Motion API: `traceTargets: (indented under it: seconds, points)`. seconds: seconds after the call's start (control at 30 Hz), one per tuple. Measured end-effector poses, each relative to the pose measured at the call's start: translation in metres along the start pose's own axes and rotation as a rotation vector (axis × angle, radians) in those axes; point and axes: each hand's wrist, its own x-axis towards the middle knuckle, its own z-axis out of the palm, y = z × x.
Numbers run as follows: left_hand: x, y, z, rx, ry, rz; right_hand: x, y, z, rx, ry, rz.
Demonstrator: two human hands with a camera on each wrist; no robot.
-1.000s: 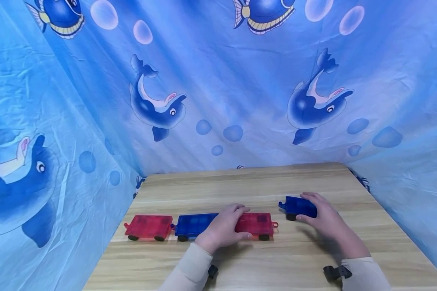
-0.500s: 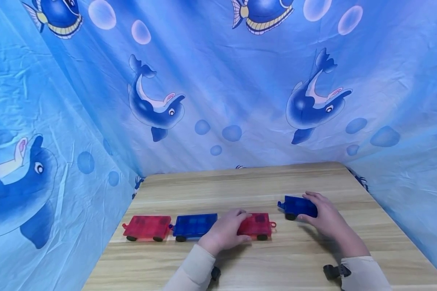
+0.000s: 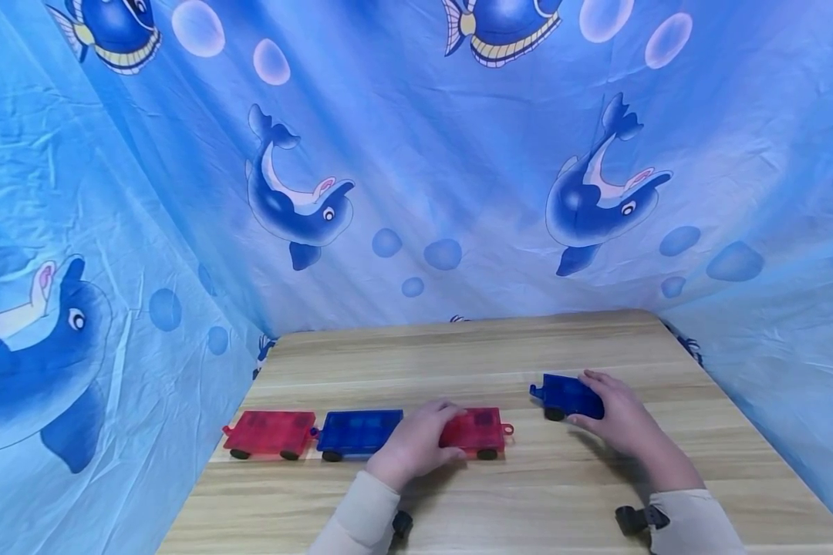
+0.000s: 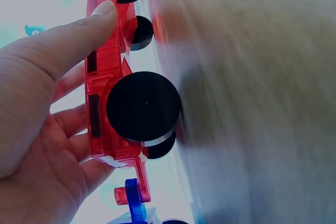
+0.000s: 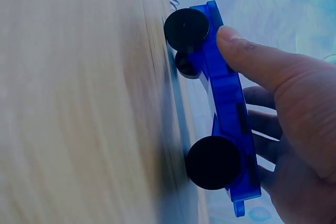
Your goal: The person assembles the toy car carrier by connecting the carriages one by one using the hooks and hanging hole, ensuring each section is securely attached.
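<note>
My left hand (image 3: 416,443) grips a translucent red toy train car (image 3: 482,428), thumb along its near side and fingers on the far side. In the left wrist view, this car's red peg (image 4: 121,196) sits in the blue ring (image 4: 135,200) of the car behind it. That blue toy train car (image 3: 359,432), partly covered by my hand, links on to another red toy train car (image 3: 271,433) at the left. At the right, my right hand (image 3: 621,412) holds a separate blue toy train car (image 5: 228,95) between thumb and fingers, its hook facing left.
All the cars are on a wood-grain table (image 3: 458,354). A blue cloth (image 3: 403,154) printed with dolphins, fish and bubbles hangs behind and at both sides. Bare tabletop lies between the two held cars and in front of the row.
My left hand has shifted slightly left, and the linked row of three cars has slid left with it. The right hand and its blue car have hardly moved.
</note>
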Motion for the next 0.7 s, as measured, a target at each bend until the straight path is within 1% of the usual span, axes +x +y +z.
traceTargets:
  seconds: [0.27, 0.43, 0.7]
  points:
    - [-0.005, -0.002, -0.003, -0.009, 0.009, 0.006, -0.001, -0.002, 0.003, -0.008, 0.012, -0.043]
    - [-0.005, -0.004, -0.004, -0.013, 0.025, 0.025, 0.000, -0.004, 0.005, -0.006, 0.003, -0.040]
    - [-0.006, -0.006, -0.004, -0.029, 0.017, 0.001, -0.001, -0.011, 0.006, 0.003, -0.018, -0.032]
